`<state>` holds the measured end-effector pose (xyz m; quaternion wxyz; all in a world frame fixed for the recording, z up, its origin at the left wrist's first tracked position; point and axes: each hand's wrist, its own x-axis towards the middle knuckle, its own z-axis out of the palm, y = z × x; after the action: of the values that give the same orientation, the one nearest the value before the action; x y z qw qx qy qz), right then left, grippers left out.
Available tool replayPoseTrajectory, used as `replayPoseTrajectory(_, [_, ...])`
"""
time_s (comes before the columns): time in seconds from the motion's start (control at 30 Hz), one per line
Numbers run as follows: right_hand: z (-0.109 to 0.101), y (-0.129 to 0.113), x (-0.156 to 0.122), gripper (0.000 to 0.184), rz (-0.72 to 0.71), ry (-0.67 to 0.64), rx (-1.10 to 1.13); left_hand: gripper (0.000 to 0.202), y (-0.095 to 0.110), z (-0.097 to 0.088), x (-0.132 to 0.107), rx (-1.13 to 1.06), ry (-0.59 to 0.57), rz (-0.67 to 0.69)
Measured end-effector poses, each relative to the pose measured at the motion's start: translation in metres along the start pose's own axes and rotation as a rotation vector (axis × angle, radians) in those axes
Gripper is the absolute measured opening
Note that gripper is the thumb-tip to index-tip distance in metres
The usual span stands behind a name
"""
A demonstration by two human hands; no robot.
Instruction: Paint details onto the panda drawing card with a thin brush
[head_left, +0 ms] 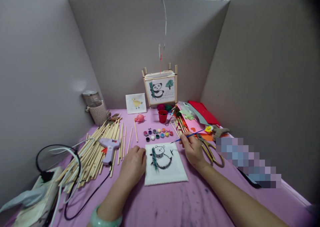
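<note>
A white square of cloth or paper with a painted panda (163, 165) lies on the purple table. My left hand (133, 163) rests closed against its left edge, holding it down. Beside its upper right corner my right hand (192, 148) pinches a thin blue paintbrush (188, 136), whose tip points left toward the sheet's top edge. A strip of small paint pots (158, 134) in several colours sits just beyond the sheet. A red cup (162, 116) stands behind the pots.
A pile of bamboo sticks (95, 150) and a lilac glue gun (109, 148) lie left, with black cable (75, 193). Yellow-handled scissors (211, 150) lie right of my right hand. A small panda lantern (160, 88), a chick picture (135, 103) and coloured felt (200, 115) stand behind.
</note>
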<state>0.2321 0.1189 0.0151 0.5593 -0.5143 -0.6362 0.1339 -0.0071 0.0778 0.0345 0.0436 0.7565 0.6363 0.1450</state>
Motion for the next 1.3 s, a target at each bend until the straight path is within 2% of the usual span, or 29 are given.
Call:
replayPoseTrajectory(0.13, [0.0030,-0.0020,-0.0053,0.025,-0.114,-0.060,-0.086,0.025,0.0008,-0.0018,-0.0004,-0.001,-0.012,-0.009])
replayPoseTrajectory(0.3, [0.0020,-0.0034,-0.0066,0.026,-0.209,-0.058,-0.165,0.025,0.0010,-0.0023,-0.0010,-0.007,-0.005,-0.003])
replayPoseTrajectory(1.1, [0.0079,-0.0087,-0.0080,0.025,-0.290,-0.095,-0.182,0.025,0.0007,-0.0017,-0.0012,-0.007,-0.007,-0.001])
replayPoseTrajectory(1.3, [0.0037,-0.0058,-0.0077,0.024,-0.250,-0.073,-0.181,0.025,0.0000,-0.0009,-0.0007,-0.006,-0.007,0.000])
